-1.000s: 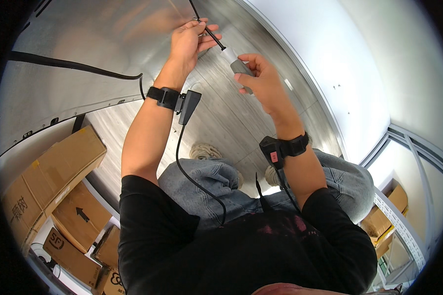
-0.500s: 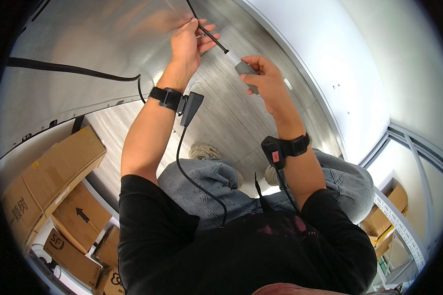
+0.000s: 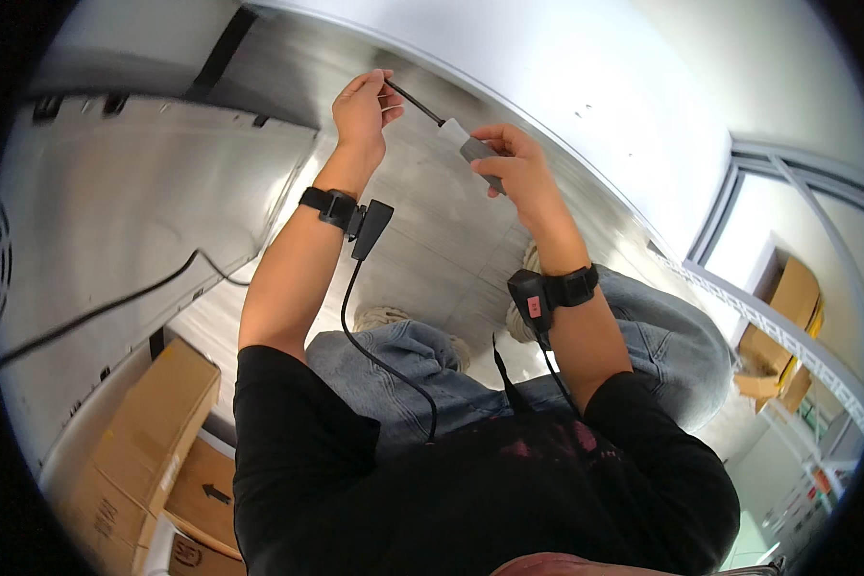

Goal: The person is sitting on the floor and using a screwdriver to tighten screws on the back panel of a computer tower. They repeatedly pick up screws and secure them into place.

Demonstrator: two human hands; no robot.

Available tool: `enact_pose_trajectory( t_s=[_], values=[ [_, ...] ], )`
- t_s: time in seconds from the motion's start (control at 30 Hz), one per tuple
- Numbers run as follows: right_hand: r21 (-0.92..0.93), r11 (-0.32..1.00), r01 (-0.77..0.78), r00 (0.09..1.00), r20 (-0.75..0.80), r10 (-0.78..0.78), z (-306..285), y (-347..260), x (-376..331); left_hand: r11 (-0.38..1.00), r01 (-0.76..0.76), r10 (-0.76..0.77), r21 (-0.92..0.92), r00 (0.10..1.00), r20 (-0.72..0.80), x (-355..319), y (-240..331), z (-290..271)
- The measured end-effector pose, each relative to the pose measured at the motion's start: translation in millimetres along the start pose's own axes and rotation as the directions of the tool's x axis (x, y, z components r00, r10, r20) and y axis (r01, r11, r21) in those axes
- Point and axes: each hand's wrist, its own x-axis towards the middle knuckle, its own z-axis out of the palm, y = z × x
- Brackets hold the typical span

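Observation:
My right hand (image 3: 511, 163) is closed around the dark grey, handle-shaped body of a tool (image 3: 481, 156). A pale neck joins this body to a thin, straight black rod (image 3: 416, 103); the kind of tool is not clear to me. Up and to the left, the rod's far end meets the thumb and fingertips of my left hand (image 3: 363, 106), which pinch it while the other fingers stay loosely apart. Any tip is hidden by those fingers. The tool is held slanting in the air above a grey wood-look floor (image 3: 422, 230).
A large metal cabinet (image 3: 163, 182) stands at left, a black cable (image 3: 106, 312) crossing it. Cardboard boxes (image 3: 154, 422) are stacked at lower left. A white panel (image 3: 547, 86) borders the floor beyond my hands. White metal racking (image 3: 758, 307) and another carton (image 3: 782, 326) are at right.
My view has turned, so the cabinet sits lower and farther left and more racking shows. My left hand has slid slightly down and left; both hands keep hold of the tool.

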Motion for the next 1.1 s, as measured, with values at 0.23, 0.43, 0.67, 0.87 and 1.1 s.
enact_pose_trajectory(
  t_s=[0.23,0.43,0.67,0.87,1.1],
  values=[
    [0.199,0.98,0.029,0.963,-0.267,0.026,-80.1,23.8,-5.1,0.973,-0.032,-0.008,0.228,0.985,0.174,19.1,-67.3,93.3],
    [0.327,0.939,0.103,0.917,-0.398,0.038,-110.9,26.7,-5.8,0.812,-0.236,0.004,0.534,0.917,0.398,23.1,-111.2,144.1],
    [0.344,0.935,0.085,0.892,-0.444,0.083,-132.1,46.0,-11.1,0.307,-0.766,0.329,0.565,0.643,0.692,22.4,-126.3,170.5],
    [0.357,0.932,0.068,0.889,-0.446,0.106,-129.2,53.6,-12.8,0.071,-0.877,0.274,0.476,0.476,0.835,25.4,-126.7,188.0],
    [0.356,0.929,0.098,0.892,-0.446,0.077,-124.4,50.0,-16.0,0.146,-0.886,0.277,0.44,0.464,0.842,29.1,-135.5,181.8]
  ],
)
